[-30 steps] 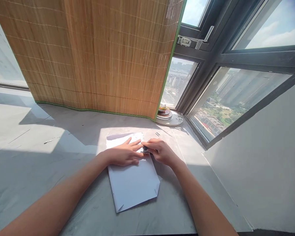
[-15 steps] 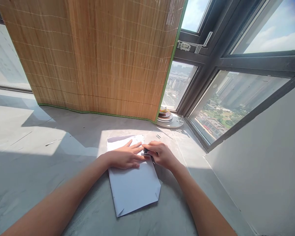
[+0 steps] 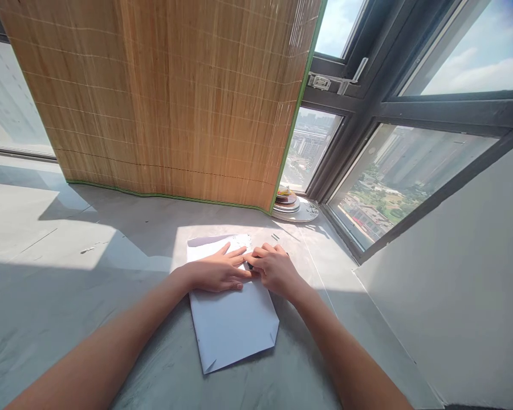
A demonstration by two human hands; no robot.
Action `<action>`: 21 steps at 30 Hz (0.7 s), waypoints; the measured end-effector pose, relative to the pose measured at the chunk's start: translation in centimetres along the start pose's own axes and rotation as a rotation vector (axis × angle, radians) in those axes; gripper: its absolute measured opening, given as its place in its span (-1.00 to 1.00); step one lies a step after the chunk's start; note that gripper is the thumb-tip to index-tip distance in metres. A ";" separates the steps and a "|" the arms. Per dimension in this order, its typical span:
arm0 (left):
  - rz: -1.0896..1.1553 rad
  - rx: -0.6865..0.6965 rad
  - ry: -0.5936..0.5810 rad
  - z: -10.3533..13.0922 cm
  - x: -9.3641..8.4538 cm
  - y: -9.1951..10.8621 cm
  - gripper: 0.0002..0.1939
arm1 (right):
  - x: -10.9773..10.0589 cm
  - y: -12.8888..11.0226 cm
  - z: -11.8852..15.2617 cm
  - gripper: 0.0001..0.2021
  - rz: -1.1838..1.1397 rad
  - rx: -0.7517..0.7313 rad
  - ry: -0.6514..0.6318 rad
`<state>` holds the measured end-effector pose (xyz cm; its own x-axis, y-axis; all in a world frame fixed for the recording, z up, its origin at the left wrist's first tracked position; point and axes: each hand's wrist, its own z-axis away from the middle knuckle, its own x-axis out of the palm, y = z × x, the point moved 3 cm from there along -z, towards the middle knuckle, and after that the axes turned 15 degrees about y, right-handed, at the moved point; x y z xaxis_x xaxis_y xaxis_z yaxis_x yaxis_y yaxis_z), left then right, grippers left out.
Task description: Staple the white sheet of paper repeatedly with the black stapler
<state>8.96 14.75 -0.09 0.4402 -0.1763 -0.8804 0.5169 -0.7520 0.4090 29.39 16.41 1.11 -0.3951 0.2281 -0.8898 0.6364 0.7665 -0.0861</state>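
A folded white paper (image 3: pixel 237 327) lies on the grey surface, with small dark bits scattered near its top edge. My left hand (image 3: pixel 218 272) rests flat across the paper, fingers spread. At the paper's right edge my right hand (image 3: pixel 273 267) is closed round a small dark object (image 3: pixel 250 265), mostly hidden by the fingers. The dark object is beside the fingertips of my left hand.
A bamboo blind (image 3: pixel 166 102) hangs beyond the paper. Stacked plates (image 3: pixel 297 209) stand in the window corner. Small thin pieces (image 3: pixel 275 237) lie above my right hand, and scraps (image 3: pixel 87 249) lie at the left. A white wall (image 3: pixel 461 273) rises at the right.
My right hand has turned and curled further over the dark object, covering more of it. My left hand has hardly moved.
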 end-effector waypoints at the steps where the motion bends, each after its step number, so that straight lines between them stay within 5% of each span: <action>1: -0.006 -0.002 -0.010 0.0 0.0 0.0 -0.60 | -0.1 -0.1 0.0 -0.71 0.003 -0.011 0.001; 8: -0.031 -0.011 -0.082 0.0 -0.2 0.2 -0.50 | -1.4 2.8 0.8 -0.43 -0.248 0.082 0.063; 12: -0.023 -0.059 -0.092 0.0 -0.1 -0.2 -0.40 | -1.9 4.9 1.3 -0.44 -0.320 0.162 0.144; 16: -0.040 -0.034 -0.084 0.1 -0.1 -0.3 -0.32 | -1.7 6.0 1.8 -0.29 -0.334 0.200 0.105; 21: -0.032 -0.027 -0.069 0.2 0.1 -0.3 -0.36 | -1.7 7.0 1.9 -0.47 -0.157 0.372 0.151</action>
<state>8.74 14.84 -0.31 0.3718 -0.1964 -0.9073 0.5499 -0.7408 0.3858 35.81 20.25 1.20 -0.5809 0.2327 -0.7800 0.7456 0.5366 -0.3952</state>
